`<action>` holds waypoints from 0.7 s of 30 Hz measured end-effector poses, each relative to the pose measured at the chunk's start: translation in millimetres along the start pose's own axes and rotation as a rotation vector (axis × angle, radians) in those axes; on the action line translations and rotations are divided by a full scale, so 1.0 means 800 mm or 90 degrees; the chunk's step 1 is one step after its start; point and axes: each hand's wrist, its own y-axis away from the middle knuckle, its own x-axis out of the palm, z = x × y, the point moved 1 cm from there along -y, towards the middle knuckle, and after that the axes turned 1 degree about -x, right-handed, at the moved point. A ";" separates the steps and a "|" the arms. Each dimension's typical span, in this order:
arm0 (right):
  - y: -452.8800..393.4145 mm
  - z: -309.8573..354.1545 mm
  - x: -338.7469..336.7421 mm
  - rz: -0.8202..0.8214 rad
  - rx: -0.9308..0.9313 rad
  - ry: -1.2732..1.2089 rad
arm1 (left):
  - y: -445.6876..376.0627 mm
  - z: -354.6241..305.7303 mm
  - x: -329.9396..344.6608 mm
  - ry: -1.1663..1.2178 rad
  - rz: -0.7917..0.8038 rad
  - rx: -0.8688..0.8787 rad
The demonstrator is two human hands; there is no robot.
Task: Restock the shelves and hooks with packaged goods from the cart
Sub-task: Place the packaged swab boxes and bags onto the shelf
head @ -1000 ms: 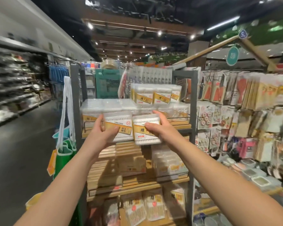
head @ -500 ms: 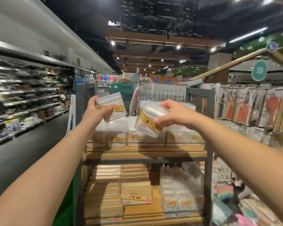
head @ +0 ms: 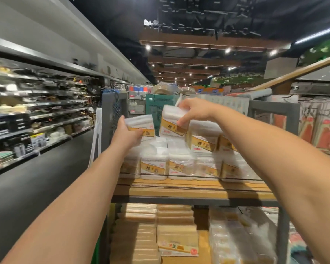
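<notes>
A grey metal rack with wooden shelves (head: 196, 189) carries rows of clear plastic boxes with yellow labels (head: 181, 164) on its upper shelf. Above them, the right hand (head: 195, 111) clamps from the top on a tilted clear box of cotton swabs (head: 172, 122). The left hand (head: 127, 132) grips a second clear yellow-labelled box (head: 143, 124) from its left side, just beside the first.
</notes>
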 end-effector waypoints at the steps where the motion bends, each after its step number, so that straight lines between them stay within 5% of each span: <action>1: -0.004 -0.003 0.005 0.013 0.002 0.013 | 0.000 0.001 0.001 -0.015 -0.002 0.003; 10: -0.029 -0.001 0.027 0.110 0.013 0.144 | -0.004 0.003 0.001 -0.052 0.098 0.025; 21: -0.037 0.008 0.018 0.172 0.071 0.262 | -0.010 0.000 0.018 -0.155 0.026 0.069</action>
